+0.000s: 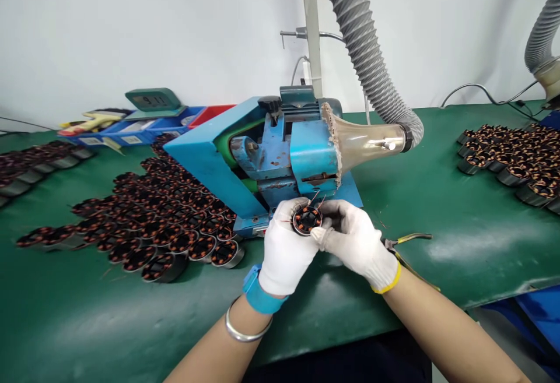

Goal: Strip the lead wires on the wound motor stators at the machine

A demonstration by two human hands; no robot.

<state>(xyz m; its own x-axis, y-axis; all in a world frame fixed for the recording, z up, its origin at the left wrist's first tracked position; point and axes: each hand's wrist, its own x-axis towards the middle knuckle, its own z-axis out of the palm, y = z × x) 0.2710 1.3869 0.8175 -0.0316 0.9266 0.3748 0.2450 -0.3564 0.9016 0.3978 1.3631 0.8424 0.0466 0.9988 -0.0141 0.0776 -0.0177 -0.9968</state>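
Both my hands wear white gloves and meet in front of a blue bench machine (pixel 273 158). My left hand (pixel 286 249) is closed round a motor stator (pixel 307 220), a round metal ring with copper windings and a dark centre. Thin wire ends stick up from its rim. On the stator's right side my right hand (pixel 352 240) is closed, its thumb and fingers at the rim by the wires. Whether it grips the stator or a wire is hard to make out. Behind the right wrist lie pliers with yellow-and-black handles (pixel 409 238).
Many stators (pixel 161 220) stand grouped on the green mat (pixel 210 324) at left, more (pixel 516 161) at right. A grey hose (pixel 363 39) joins the machine's clear funnel (pixel 367 141). Blue bins (pixel 140 129) and a small display (pixel 154 100) sit at the back left.
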